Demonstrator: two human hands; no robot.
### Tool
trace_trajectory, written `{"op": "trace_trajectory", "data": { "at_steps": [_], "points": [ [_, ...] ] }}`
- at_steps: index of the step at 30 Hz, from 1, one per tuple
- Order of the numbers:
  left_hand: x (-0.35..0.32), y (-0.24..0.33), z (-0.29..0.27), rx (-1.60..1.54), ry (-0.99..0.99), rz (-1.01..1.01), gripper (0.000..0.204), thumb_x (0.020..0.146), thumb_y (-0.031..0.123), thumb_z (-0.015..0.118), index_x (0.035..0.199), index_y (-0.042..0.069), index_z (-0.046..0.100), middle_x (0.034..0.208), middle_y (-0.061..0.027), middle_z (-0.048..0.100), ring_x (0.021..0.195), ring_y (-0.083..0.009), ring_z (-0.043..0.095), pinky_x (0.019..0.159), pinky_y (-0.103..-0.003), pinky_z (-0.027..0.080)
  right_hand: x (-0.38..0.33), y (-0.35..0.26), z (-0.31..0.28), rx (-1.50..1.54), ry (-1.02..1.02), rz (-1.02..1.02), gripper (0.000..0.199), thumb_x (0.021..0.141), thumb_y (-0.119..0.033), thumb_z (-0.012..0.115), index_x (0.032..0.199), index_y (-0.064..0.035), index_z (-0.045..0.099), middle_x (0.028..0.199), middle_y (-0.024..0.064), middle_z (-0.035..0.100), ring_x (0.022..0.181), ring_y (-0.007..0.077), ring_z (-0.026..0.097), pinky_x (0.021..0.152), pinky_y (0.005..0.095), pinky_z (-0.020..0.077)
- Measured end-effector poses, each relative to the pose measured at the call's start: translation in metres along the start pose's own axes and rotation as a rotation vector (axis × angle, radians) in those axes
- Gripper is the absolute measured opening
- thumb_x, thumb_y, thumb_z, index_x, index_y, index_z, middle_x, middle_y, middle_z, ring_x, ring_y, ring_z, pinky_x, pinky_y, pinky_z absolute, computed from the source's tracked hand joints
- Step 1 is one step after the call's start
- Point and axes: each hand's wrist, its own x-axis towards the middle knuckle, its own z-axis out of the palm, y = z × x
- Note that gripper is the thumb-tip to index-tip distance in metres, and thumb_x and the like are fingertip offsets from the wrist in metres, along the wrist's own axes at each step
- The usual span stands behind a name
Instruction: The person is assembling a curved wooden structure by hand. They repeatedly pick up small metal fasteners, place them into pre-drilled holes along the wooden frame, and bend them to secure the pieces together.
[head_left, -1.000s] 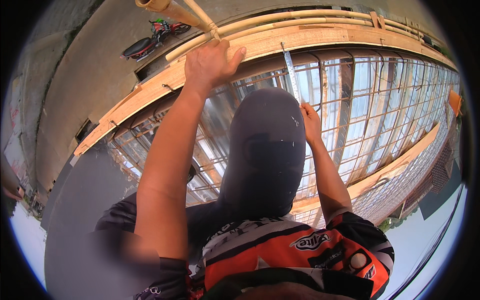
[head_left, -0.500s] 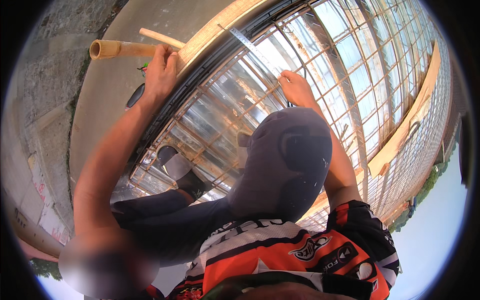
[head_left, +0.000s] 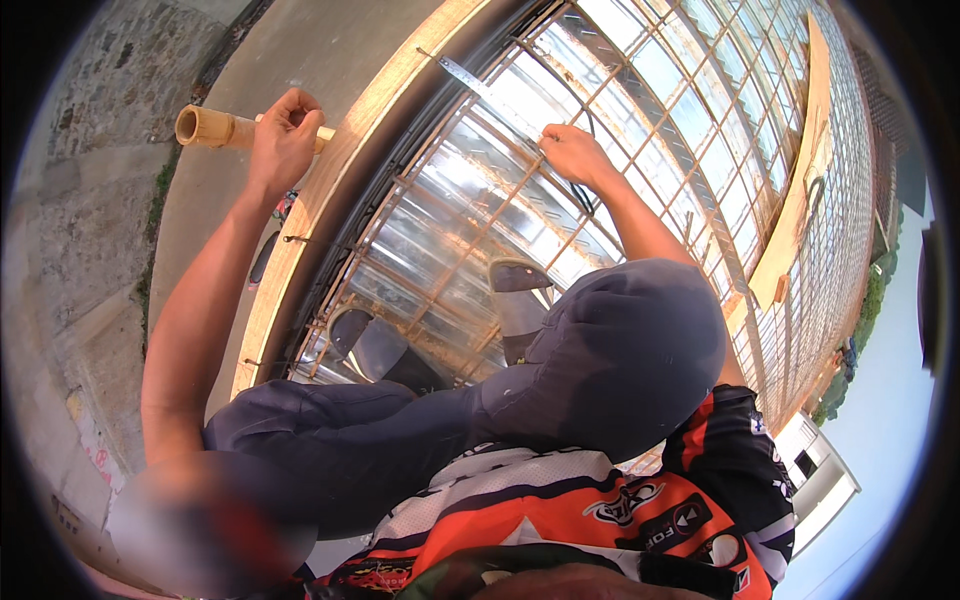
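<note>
Over a rebar grid (head_left: 640, 130), left hand (head_left: 283, 140) grips a bamboo pole (head_left: 215, 127).

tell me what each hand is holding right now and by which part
The left hand grips a pale bamboo pole near its open hollow end. The right hand rests on the rusty steel rebar grid; whether it grips anything cannot be told.
</note>
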Motion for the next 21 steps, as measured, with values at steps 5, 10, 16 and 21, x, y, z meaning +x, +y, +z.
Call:
{"op": "trace_trajectory", "data": {
  "at_steps": [5, 10, 16, 21],
  "points": [
    [-0.010, 0.001, -0.009, 0.111, -0.034, 0.077, 0.012, 0.099, 0.012, 0.063, 0.095, 0.001, 0.059, 0.081, -0.0058, 0.058, 0.077, -0.0134, 0.056, 0.072, -0.034, 0.048, -0.001, 0.004, 0.007, -0.007, 0.034, 0.010, 0.044, 0.100, -0.037, 0.052, 0.124, -0.0106, 0.078, 0.131, 0.0205, 0.077, 0.125, 0.0409, 0.070, 0.107, 0.0471, 0.0530],
    [-0.012, -0.013, -0.027, 0.310, 0.027, 0.122, 0.014, 0.097, 0.012, 0.063, 0.099, 0.001, 0.055, 0.089, -0.0167, 0.063, 0.084, -0.0298, 0.064, 0.079, -0.044, 0.052, -0.003, -0.005, 0.010, -0.001, 0.042, 0.010, 0.043, 0.100, -0.037, 0.053, 0.124, -0.0108, 0.078, 0.129, 0.0208, 0.077, 0.125, 0.0406, 0.070, 0.107, 0.0465, 0.0533],
    [-0.013, -0.014, -0.032, 0.470, 0.041, 0.297, 0.014, 0.097, 0.009, 0.064, 0.101, 0.001, 0.054, 0.090, -0.0160, 0.058, 0.079, -0.0315, 0.060, 0.074, -0.045, 0.050, -0.003, -0.002, 0.010, 0.000, 0.069, -0.006, 0.042, 0.101, -0.037, 0.055, 0.124, -0.0115, 0.079, 0.129, 0.0206, 0.078, 0.124, 0.0412, 0.071, 0.106, 0.0468, 0.0539],
    [-0.014, -0.005, -0.035, 0.650, -0.046, 0.352, 0.011, 0.096, 0.009, 0.061, 0.099, 0.003, 0.053, 0.094, -0.0167, 0.061, 0.086, -0.0386, 0.065, 0.077, -0.047, 0.051, -0.002, -0.002, 0.013, 0.004, 0.084, 0.000, 0.042, 0.103, -0.039, 0.056, 0.123, -0.0112, 0.079, 0.127, 0.0209, 0.078, 0.122, 0.0418, 0.071, 0.106, 0.0469, 0.0540]
  ]
}}
